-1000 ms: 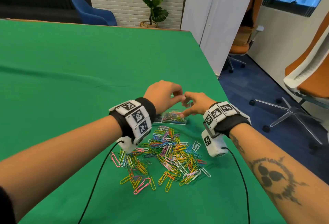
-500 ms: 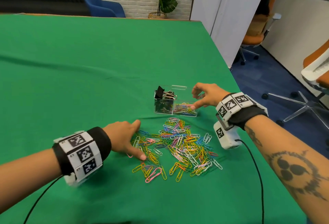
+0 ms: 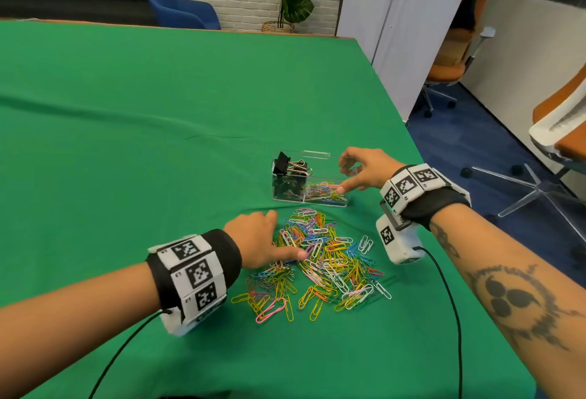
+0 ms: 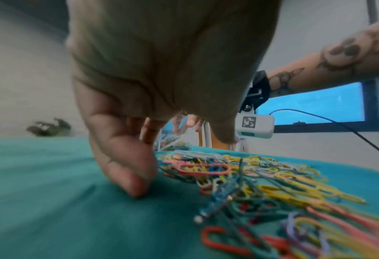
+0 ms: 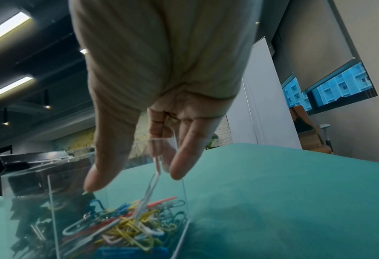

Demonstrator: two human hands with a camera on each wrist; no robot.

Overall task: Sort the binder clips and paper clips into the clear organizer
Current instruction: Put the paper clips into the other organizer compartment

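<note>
A loose pile of coloured paper clips [image 3: 323,265] lies on the green cloth. Behind it stands the clear organizer [image 3: 317,203]: black binder clips [image 3: 287,165] fill its left compartment and paper clips [image 3: 323,192] its right. My left hand [image 3: 285,233] rests on the pile's left edge, thumb pressing the cloth [image 4: 135,189], fingers bent down apart from it, nothing pinched. My right hand [image 3: 344,177] holds the organizer's right end, thumb on the near wall, fingers at the far corner. In the right wrist view a white clip [image 5: 148,192] stands on end below those fingers.
The table's right edge [image 3: 412,151] drops to a blue floor with orange chairs [image 3: 564,132]. Black cables [image 3: 450,303] trail from both wrist cameras over the near cloth. Bare green cloth [image 3: 126,145] stretches left and far behind the organizer.
My left hand left the organizer and came back down to the left edge of the pile, then slid a little further in. The right hand stayed at the organizer.
</note>
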